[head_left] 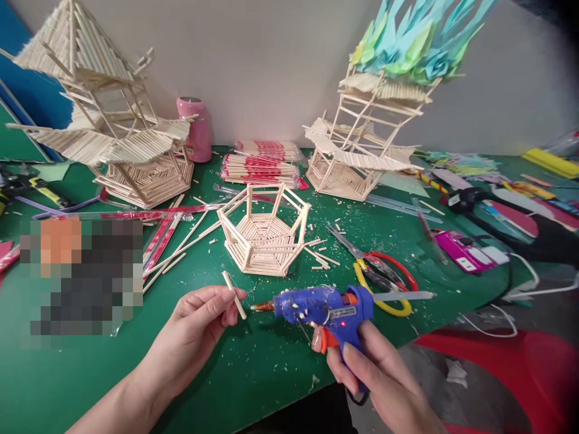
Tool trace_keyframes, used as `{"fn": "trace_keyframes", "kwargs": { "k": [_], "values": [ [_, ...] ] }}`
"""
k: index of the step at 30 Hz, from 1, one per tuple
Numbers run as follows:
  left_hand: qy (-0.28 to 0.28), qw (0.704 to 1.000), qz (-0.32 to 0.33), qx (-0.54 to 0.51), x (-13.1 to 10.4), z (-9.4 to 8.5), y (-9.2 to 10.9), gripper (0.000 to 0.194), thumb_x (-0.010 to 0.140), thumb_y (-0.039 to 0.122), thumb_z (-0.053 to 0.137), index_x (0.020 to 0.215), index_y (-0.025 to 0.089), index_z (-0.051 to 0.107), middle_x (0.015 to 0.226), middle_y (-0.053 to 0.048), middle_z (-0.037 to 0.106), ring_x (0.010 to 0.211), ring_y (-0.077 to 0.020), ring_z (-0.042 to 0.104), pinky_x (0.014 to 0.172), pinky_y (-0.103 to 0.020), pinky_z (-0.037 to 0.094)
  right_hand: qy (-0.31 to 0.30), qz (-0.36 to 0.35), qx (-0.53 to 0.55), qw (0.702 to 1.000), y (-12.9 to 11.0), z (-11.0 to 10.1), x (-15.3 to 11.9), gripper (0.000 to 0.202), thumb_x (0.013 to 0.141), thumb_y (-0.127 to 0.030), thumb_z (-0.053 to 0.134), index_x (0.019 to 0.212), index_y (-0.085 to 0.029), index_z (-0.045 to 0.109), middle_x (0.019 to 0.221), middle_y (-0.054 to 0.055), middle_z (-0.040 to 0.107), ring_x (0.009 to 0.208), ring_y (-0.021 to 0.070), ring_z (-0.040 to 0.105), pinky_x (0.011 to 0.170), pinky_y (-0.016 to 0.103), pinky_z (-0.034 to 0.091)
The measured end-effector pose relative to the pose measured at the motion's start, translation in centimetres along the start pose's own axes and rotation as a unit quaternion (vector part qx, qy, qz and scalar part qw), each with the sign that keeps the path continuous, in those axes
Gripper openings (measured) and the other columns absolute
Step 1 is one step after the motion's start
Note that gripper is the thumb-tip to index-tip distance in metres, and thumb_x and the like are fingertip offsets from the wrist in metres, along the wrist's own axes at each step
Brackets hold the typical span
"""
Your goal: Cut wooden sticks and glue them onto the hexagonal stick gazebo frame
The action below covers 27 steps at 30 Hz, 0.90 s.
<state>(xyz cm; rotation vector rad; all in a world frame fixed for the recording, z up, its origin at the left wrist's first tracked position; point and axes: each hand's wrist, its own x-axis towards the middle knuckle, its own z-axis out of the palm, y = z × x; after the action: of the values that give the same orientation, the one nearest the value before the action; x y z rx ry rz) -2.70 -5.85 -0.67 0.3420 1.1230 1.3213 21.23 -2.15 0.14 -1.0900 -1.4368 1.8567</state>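
Observation:
Between the thumb and fingers of my left hand (201, 319) is a short wooden stick (234, 295), tilted. My right hand (375, 367) grips a blue hot glue gun (312, 303) by its handle, a finger at the orange trigger. The nozzle points left, close to the stick; I cannot tell whether they touch. A clear glue stick (404, 296) juts from the gun's back, and a small red light glows on its side. Just beyond both hands stands a many-sided wooden stick frame (265, 241), with a slatted floor and an open railing.
Scissors (380, 265) with red and yellow handles lie behind the glue gun. Two stick pavilions (140, 144) stand at the back, with packs of sticks (260, 169) and a pink bottle (195, 129) between them. Loose sticks (319, 256) and scraps litter the green table (190, 401). Cables (497, 328) lie right.

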Motion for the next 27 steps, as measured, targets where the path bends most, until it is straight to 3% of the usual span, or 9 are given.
{"fn": "trace_keyframes", "kwargs": {
  "k": [5,15,20,27],
  "values": [
    [0.010,0.999,-0.008,-0.040,0.00,-0.08,0.14,0.026,0.062,0.036,0.076,0.073,0.012,0.074,0.050,0.002,0.048,0.055,-0.0073,0.038,0.056,-0.017,0.036,-0.014,0.009,-0.042,0.999,0.23,0.24,-0.36,0.027,0.089,-0.047,0.045,0.093,-0.022,0.054,0.060,-0.004,0.041,0.052,0.0097,0.033,0.053,0.026,0.031],
    [0.013,0.998,-0.009,-0.059,-0.06,0.16,0.29,0.029,0.061,0.034,0.076,0.075,0.009,0.074,0.049,0.002,0.045,0.054,-0.0066,0.036,0.054,-0.017,0.034,-0.004,0.010,-0.063,0.998,0.03,0.56,-0.18,0.030,0.087,-0.049,0.047,0.095,-0.021,0.053,0.073,-0.001,0.050,0.053,0.0093,0.035,0.052,0.027,0.030],
    [0.009,0.998,-0.015,-0.067,0.02,0.13,0.30,0.028,0.063,0.034,0.076,0.075,0.009,0.074,0.049,0.002,0.045,0.055,-0.0067,0.037,0.055,-0.017,0.034,-0.004,0.012,-0.063,0.998,0.01,0.64,-0.19,0.026,0.090,-0.045,0.044,0.094,-0.021,0.053,0.064,-0.003,0.043,0.053,0.0107,0.035,0.053,0.027,0.031],
    [0.005,0.997,-0.014,-0.071,0.15,0.21,0.36,0.028,0.061,0.034,0.077,0.074,0.009,0.074,0.049,0.003,0.045,0.054,-0.0063,0.037,0.054,-0.017,0.034,0.012,0.022,-0.074,0.997,-0.10,0.86,-0.22,0.031,0.087,-0.049,0.046,0.098,-0.021,0.054,0.074,0.001,0.052,0.054,0.0103,0.037,0.053,0.027,0.033]
  ]
}}
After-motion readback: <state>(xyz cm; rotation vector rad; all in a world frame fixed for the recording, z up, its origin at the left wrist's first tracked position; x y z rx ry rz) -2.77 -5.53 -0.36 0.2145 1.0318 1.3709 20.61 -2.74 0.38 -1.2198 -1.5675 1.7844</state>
